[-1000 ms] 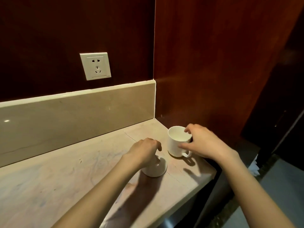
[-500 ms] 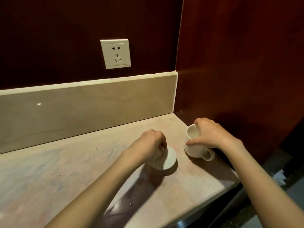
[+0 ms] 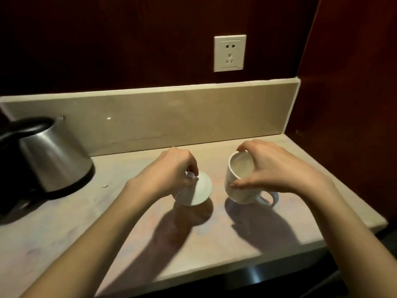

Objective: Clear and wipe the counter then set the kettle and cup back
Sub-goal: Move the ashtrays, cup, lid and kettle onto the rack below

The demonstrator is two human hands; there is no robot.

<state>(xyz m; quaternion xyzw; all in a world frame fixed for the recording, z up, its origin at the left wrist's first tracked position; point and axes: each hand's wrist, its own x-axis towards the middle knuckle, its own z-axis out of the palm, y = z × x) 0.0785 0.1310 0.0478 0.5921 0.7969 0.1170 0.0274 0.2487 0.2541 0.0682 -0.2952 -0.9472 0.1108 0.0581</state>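
Note:
My right hand (image 3: 277, 166) grips a white cup (image 3: 238, 183) by its rim; the cup is tilted, its handle toward me on the right, just above or touching the counter (image 3: 214, 239). A second white cup (image 3: 196, 190) is held in my left hand (image 3: 169, 171), tipped with its round base facing me, and its mouth is hidden. The steel kettle (image 3: 49, 160) with a black handle stands on its black base at the far left of the counter.
A white wall socket (image 3: 229, 53) sits above the beige backsplash (image 3: 171, 117). Dark red wood panels close the back and right side. The counter's front edge runs along the bottom, dropping off at the right corner. A small crumb (image 3: 105, 186) lies near the kettle.
The view has swung left, bringing the kettle into sight. Both hands have tipped and lifted their cups, which stood further toward the right corner a second ago.

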